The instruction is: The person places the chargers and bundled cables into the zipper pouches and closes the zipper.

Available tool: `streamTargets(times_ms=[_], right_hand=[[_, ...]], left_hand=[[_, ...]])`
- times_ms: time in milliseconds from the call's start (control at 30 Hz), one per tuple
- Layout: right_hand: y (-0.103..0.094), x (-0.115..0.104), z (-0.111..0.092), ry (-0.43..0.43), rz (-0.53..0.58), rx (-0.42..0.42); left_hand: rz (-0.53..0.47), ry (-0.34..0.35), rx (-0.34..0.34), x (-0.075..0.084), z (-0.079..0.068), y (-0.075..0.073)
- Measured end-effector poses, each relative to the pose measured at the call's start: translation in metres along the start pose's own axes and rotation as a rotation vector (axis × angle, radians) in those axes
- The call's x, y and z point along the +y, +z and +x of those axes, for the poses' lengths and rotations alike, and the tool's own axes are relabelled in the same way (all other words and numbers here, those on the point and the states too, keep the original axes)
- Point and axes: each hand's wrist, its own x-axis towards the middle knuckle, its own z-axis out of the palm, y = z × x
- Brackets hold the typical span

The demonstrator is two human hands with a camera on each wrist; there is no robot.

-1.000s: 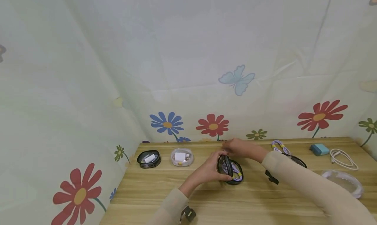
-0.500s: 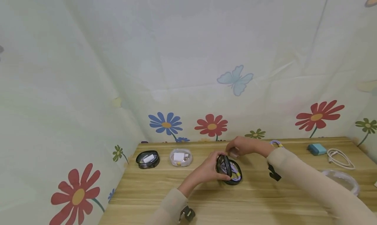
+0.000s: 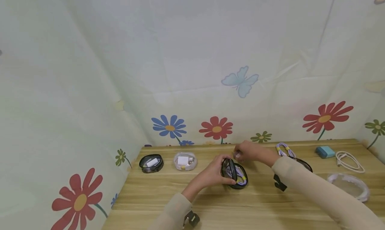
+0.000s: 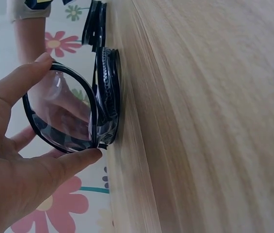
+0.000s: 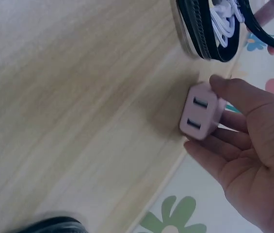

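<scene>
The work in hand seems to centre on the round, black-rimmed clear case [image 3: 238, 187] and the pink two-port USB charger [image 5: 198, 113]; doing it well calls for holding the case's lid [image 4: 93, 107] up by its rim, so the mouth gapes wide and the base does not slide. The charger is best carried by its edges and lowered gently, clear of the zip [image 5: 198, 29] and without crushing the coiled lilac cable [image 3: 241, 180] inside. The left hand [image 3: 215, 173] grips the lid by its rim, thumb and fingers spread, tilting it up on the left; the right hand [image 3: 249, 150] pinches the charger between thumb and fingers. The case stands on the wooden table [image 3: 144, 193], and the charger is just beyond its far edge, apart from it and near the left fingertips. Whether the charger touches the tabletop, I cannot tell.
</scene>
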Motion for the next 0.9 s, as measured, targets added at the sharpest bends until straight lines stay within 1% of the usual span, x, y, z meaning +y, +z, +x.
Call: streamTargets(times_ms=[200,433,533,733,900], right_hand=[[0.000,-0.005,-0.001,0.034,0.022,0.006],[-0.001,-0.004,-0.004,-0.013,-0.001,0.062],[-0.002,-0.004,-0.007,-0.030,0.002,0.074],[-0.004,-0.006,-0.013,0.004,0.053,0.065],[-0.005,-0.002,-0.017,-0.014,0.115,0.092]], left_hand=[[-0.009,0.002,0.004,0.000,0.001,-0.001],[-0.010,0.012,0.006,-0.001,0.001,0.000],[-0.013,0.015,0.008,-0.001,0.001,0.000],[-0.010,0.008,0.005,0.000,0.000,0.000],[-0.018,0.002,0.004,0.002,-0.001,-0.001]])
